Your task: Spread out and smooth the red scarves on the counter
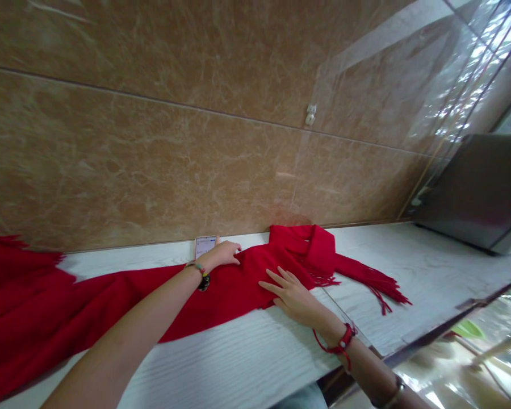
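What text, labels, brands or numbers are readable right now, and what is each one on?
No text can be read in this view.
Phone against the wall, beside the left hand: lit screen with faint marks, too small and blurred to read.
Red scarf: no tag or print shows.
Dark box at the right: no brand or number visible.
White fitting on the wall: no marking legible.

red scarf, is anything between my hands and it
Nothing visible is in the way. The left hand and the right hand both lie directly on the red scarf. A phone lies by the wall beside the left hand, behind the scarf.
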Demonstrator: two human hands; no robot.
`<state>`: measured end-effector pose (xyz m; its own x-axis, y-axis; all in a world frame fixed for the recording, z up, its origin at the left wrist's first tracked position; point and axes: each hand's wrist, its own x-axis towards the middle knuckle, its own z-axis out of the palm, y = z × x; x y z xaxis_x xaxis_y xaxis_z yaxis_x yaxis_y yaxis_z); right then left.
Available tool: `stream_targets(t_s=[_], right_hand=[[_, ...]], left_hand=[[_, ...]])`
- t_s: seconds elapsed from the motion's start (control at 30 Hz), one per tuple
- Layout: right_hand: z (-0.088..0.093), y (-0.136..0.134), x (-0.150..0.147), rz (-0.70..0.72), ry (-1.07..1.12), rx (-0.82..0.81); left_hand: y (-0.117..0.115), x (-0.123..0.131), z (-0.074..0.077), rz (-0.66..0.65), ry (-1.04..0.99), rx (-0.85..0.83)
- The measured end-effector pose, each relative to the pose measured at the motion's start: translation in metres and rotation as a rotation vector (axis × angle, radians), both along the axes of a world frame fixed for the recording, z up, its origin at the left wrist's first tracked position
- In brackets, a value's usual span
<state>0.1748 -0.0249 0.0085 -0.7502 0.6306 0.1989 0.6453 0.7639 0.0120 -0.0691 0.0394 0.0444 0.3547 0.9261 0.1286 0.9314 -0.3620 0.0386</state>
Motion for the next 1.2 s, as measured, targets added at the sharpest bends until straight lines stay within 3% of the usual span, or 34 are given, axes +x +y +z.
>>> stream_targets(t_s=[0.2, 0.37, 0.47, 0.57, 0.67, 0.77, 0.9, 1.03, 1.2], right_hand=[[0.0, 0.001, 0.001, -0.001, 0.003, -0.014], [0.001, -0.001, 0.001, -0.006, 0.014, -0.015], [0.004, -0.003, 0.001, -0.005, 0.015, -0.002], [0.004, -0.004, 0.001, 0.001, 0.018, 0.02], [0.004, -0.004, 0.001, 0.035, 0.065, 0.069], [0.006, 0.0, -0.002, 0.149, 0.171, 0.133], [0.016, 0.004, -0.011, 0.272, 0.21, 0.147], [0.03, 0.002, -0.029, 0.345, 0.067, 0.116], [0.04, 0.002, -0.065, 0.459, -0.07, 0.035]], left_hand=[[0.017, -0.012, 0.005, -0.014, 0.0, -0.066], [0.006, -0.009, 0.0, -0.018, 0.006, 0.026], [-0.024, 0.001, -0.007, -0.035, 0.002, 0.151], [-0.072, 0.002, -0.016, -0.095, -0.001, 0.288], [-0.122, -0.012, -0.022, -0.23, 0.018, 0.226], [-0.151, -0.029, -0.025, -0.222, 0.025, 0.153], [-0.155, -0.038, -0.026, -0.141, 0.022, 0.131], [-0.15, -0.038, -0.029, -0.157, -0.016, 0.133], [-0.151, -0.042, -0.033, -0.06, -0.147, 0.109]])
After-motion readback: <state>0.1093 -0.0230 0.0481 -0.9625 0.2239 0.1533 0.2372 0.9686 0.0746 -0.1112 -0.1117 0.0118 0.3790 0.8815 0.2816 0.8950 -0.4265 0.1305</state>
